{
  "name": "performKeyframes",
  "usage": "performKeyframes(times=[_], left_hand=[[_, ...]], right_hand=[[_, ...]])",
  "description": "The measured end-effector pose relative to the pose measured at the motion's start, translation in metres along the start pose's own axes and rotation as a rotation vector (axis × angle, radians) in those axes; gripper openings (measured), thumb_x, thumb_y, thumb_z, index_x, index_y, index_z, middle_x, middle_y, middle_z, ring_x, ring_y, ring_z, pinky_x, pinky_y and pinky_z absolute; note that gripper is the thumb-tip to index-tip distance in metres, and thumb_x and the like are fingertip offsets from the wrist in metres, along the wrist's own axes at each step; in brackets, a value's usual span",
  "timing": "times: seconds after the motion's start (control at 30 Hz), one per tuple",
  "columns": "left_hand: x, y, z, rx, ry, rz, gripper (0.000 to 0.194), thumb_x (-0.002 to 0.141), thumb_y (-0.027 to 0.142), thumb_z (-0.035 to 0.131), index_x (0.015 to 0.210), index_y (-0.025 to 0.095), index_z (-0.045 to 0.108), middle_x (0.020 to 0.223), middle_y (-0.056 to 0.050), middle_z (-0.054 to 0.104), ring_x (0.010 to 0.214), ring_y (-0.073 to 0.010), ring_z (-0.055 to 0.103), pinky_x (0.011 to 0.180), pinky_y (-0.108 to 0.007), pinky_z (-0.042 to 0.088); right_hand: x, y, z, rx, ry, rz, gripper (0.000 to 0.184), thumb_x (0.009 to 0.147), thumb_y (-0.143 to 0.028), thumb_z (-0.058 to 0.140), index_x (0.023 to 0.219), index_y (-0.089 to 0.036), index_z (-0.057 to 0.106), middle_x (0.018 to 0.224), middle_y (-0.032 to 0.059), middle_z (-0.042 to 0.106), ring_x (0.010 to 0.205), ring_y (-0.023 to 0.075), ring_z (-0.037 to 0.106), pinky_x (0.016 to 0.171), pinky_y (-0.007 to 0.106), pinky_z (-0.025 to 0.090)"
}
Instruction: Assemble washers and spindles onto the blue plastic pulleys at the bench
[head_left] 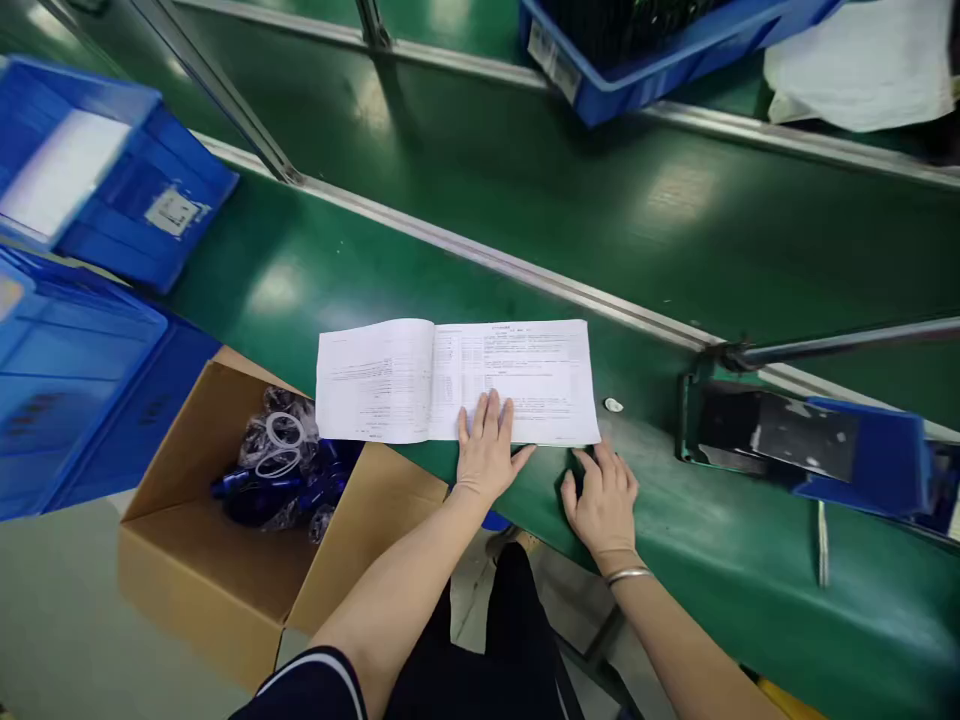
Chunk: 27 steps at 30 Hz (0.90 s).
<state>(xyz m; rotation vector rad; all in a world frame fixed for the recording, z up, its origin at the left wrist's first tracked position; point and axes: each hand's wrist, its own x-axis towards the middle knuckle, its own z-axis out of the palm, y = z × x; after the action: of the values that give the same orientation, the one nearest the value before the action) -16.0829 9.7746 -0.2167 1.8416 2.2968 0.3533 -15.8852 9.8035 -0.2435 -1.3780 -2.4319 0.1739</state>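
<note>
We have an open booklet (517,375) lying flat on a green conveyor belt (750,260), printed pages up, with its near edge close to the belt's edge on our side. Our left hand (487,450) is open, palm down, its fingers spread over the lower middle of the pages, pressing without gripping. Our right hand (600,505) is open too, fingers loosely curved, resting on the belt just beside the booklet's lower right corner. It holds nothing, and we can't tell whether its fingertips touch the paper. A metal bangle (628,575) circles that wrist.

We judge the step in hand to be steadying the open booklet on the belt. Any lift from here would call for our right fingers to get under that corner while our left hand keeps the pages down.

Taking the booklet as the centre of the clock, with 12 o'clock straight ahead, a metal rail (480,250) runs along the belt at 12. An open cardboard box (187,540) sits at 8 o'clock, holding clear plastic bags (277,440) and blue items (262,500). A blue crate (165,200) and another blue crate (75,400) stand around 10 and 9 o'clock. A small white disc (613,405) lies just off the booklet's upper right corner.
</note>
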Motion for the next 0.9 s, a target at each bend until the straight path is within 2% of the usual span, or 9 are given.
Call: performKeyframes(times=[0.1,0.23,0.47,0.63,0.77,0.9], left_hand=[[-0.002,-0.005,-0.001,0.019,-0.018,0.102,0.065,0.096,0.052,0.030,0.151,0.016,0.026,0.159,-0.009,0.023,0.147,-0.0273,0.019,0.118,-0.061,0.023],[-0.012,-0.019,-0.003,-0.023,-0.013,0.301,0.053,0.097,0.040,0.036,0.144,0.015,0.040,0.156,-0.006,0.032,0.146,-0.0222,0.024,0.120,-0.048,0.027],[-0.029,-0.073,-0.015,-0.080,0.039,0.373,0.054,0.093,0.028,0.051,0.144,0.014,0.040,0.144,-0.005,0.051,0.137,-0.0200,0.040,0.120,-0.042,0.031],[-0.027,-0.086,-0.017,-0.136,0.057,0.420,0.055,0.090,0.022,0.056,0.143,0.016,0.041,0.135,-0.006,0.059,0.131,-0.0225,0.047,0.120,-0.049,0.031],[-0.014,-0.099,-0.028,-0.125,-0.017,0.516,0.054,0.090,0.020,0.057,0.142,0.018,0.042,0.136,-0.006,0.058,0.130,-0.0227,0.048,0.120,-0.052,0.029],[0.003,-0.116,-0.039,-0.031,-0.081,0.634,0.054,0.091,0.024,0.055,0.143,0.017,0.041,0.137,-0.006,0.057,0.130,-0.0228,0.047,0.121,-0.052,0.029]], right_hand=[[-0.002,0.003,0.000,-0.034,0.002,-0.005,0.035,0.087,-0.024,0.057,0.121,-0.013,0.055,0.137,0.0191,0.050,0.131,0.0340,0.042,0.106,0.052,0.036],[-0.004,0.005,0.001,-0.055,0.014,-0.014,0.034,0.087,-0.023,0.057,0.119,-0.013,0.056,0.136,0.0199,0.050,0.128,0.0351,0.045,0.103,0.052,0.039],[-0.004,0.007,-0.001,-0.013,0.004,-0.029,0.035,0.085,-0.019,0.057,0.120,-0.013,0.055,0.132,0.0209,0.050,0.130,0.0365,0.044,0.102,0.055,0.040],[-0.004,0.005,-0.005,-0.001,0.008,-0.048,0.038,0.083,-0.017,0.058,0.120,-0.013,0.054,0.130,0.0213,0.051,0.130,0.0369,0.044,0.102,0.056,0.041],[-0.004,0.002,-0.007,0.026,-0.009,-0.041,0.038,0.083,-0.015,0.058,0.121,-0.014,0.054,0.129,0.0191,0.052,0.132,0.0354,0.043,0.105,0.056,0.040],[-0.003,0.001,-0.007,0.052,-0.019,-0.027,0.039,0.083,-0.013,0.057,0.121,-0.015,0.053,0.123,0.0155,0.057,0.133,0.0339,0.042,0.107,0.056,0.038]])
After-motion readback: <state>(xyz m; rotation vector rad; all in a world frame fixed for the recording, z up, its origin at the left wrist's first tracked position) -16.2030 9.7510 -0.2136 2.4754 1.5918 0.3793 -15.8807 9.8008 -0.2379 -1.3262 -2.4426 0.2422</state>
